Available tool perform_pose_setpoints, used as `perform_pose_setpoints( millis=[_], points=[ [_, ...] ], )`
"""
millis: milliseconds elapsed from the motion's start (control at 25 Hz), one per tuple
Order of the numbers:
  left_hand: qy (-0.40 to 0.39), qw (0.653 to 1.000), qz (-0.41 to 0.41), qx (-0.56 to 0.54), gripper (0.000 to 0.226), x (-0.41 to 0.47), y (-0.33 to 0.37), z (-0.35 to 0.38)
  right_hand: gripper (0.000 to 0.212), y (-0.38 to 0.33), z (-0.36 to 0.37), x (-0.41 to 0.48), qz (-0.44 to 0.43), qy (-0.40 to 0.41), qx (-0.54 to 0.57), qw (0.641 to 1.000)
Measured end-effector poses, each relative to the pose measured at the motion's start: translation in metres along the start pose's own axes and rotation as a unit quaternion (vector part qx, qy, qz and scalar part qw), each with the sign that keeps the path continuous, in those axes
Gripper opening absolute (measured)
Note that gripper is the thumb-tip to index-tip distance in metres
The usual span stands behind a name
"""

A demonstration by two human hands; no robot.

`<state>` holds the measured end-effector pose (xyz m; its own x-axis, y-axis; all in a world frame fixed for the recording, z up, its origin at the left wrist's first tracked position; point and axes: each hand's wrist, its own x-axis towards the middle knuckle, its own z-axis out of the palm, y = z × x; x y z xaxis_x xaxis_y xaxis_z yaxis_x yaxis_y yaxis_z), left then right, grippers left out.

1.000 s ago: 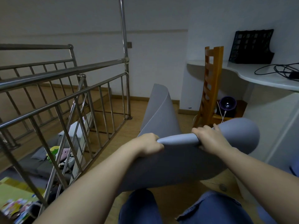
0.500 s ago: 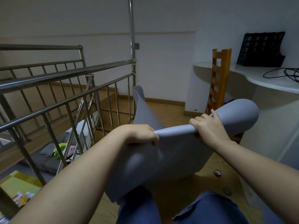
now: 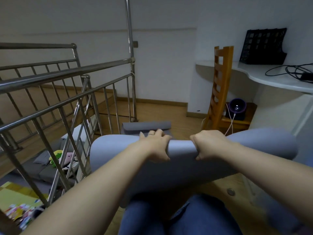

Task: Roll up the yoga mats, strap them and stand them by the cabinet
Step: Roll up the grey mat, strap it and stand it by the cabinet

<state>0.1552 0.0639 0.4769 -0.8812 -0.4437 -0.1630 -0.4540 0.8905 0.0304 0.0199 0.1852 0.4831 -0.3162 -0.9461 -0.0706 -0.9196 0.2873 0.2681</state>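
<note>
Left hand (image 3: 156, 146) curled over the bent top edge of the grey yoga mat (image 3: 186, 167), right hand (image 3: 209, 145) gripping it just beside, mat held above the knees (image 3: 145, 216), far end lying on the floor (image 3: 152, 109) near the railing (image 3: 67, 73).

Wooden floor (image 3: 160, 111), far end of yoga mat (image 3: 146, 126) on it, chair (image 3: 220, 82) nearby

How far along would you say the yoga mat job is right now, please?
Nothing looks finished: no strapped roll is visible. In hand: the left-hand grip and right-hand grip hold the grey mat by its bent edge above the knees, its far end curled on the floor. Left: rolling it tight, strapping, standing it by the cabinet, which is out of view.
</note>
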Motion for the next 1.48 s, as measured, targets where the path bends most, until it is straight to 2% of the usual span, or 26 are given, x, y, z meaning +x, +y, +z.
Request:
perform_pose_setpoints(
  millis=[80, 200, 400, 480, 600, 680, 760, 840, 880, 1000, 1080, 1160, 1240, 1320, 1400, 1480],
  points=[
    [-0.035, 0.998, 0.054, -0.028, 0.065, 0.005, 0.012, 0.017, 0.04, -0.014, 0.005, -0.008, -0.023, -0.072, 0.009, 0.997],
    [-0.039, 0.995, 0.087, -0.025, 0.054, 0.005, 0.021, 0.046, 0.044, -0.024, 0.023, -0.02, -0.036, -0.108, 0.023, 0.993],
    [0.0, 0.994, 0.094, 0.052, 0.051, -0.002, 0.039, 0.069, 0.052, -0.022, 0.048, -0.036, -0.03, -0.107, 0.038, 0.993],
    [0.033, 0.991, 0.096, 0.083, 0.045, -0.011, 0.047, 0.082, 0.054, -0.026, 0.064, -0.047, -0.021, -0.079, 0.043, 0.996],
    [0.079, 0.983, 0.127, 0.107, 0.037, -0.025, 0.055, 0.109, 0.043, -0.039, 0.093, -0.064, -0.015, -0.033, 0.047, 0.998],
    [0.062, 0.981, 0.132, 0.129, 0.045, -0.031, 0.056, 0.12, 0.031, -0.047, 0.103, -0.069, 0.009, -0.046, 0.079, 0.996],
    [0.075, 0.98, 0.135, 0.124, 0.049, -0.032, 0.058, 0.133, 0.028, -0.054, 0.111, -0.069, 0.033, -0.09, 0.105, 0.99],
    [0.022, 0.987, 0.118, 0.111, 0.038, -0.036, 0.063, 0.145, 0.033, -0.058, 0.121, -0.068, 0.042, -0.159, 0.137, 0.977],
    [0.025, 0.987, 0.106, 0.119, 0.034, -0.037, 0.065, 0.153, 0.037, -0.06, 0.125, -0.068, 0.04, -0.2, 0.155, 0.967],
    [-0.006, 0.992, 0.094, 0.083, 0.032, -0.042, 0.068, 0.165, 0.049, -0.06, 0.135, -0.065, 0.0, -0.307, 0.206, 0.929],
    [-0.04, 0.994, 0.086, 0.055, 0.031, -0.045, 0.069, 0.164, 0.052, -0.059, 0.136, -0.065, -0.021, -0.337, 0.224, 0.914],
    [-0.06, 0.995, 0.073, 0.038, 0.03, -0.044, 0.066, 0.16, 0.048, -0.057, 0.129, -0.068, -0.019, -0.303, 0.216, 0.928],
    [-0.049, 0.997, 0.052, 0.02, 0.027, -0.04, 0.058, 0.15, 0.046, -0.055, 0.119, -0.074, -0.018, -0.201, 0.153, 0.967],
    [-0.011, 0.999, 0.036, 0.021, 0.02, -0.036, 0.052, 0.138, 0.042, -0.054, 0.113, -0.078, -0.029, -0.095, 0.088, 0.991],
    [0.031, 0.997, 0.046, 0.062, 0.01, -0.033, 0.05, 0.129, 0.029, -0.05, 0.108, -0.077, -0.029, -0.036, 0.064, 0.997],
    [0.067, 0.99, 0.069, 0.104, 0.009, -0.03, 0.05, 0.124, 0.017, -0.045, 0.105, -0.072, -0.017, -0.019, 0.052, 0.998]
  ],
)
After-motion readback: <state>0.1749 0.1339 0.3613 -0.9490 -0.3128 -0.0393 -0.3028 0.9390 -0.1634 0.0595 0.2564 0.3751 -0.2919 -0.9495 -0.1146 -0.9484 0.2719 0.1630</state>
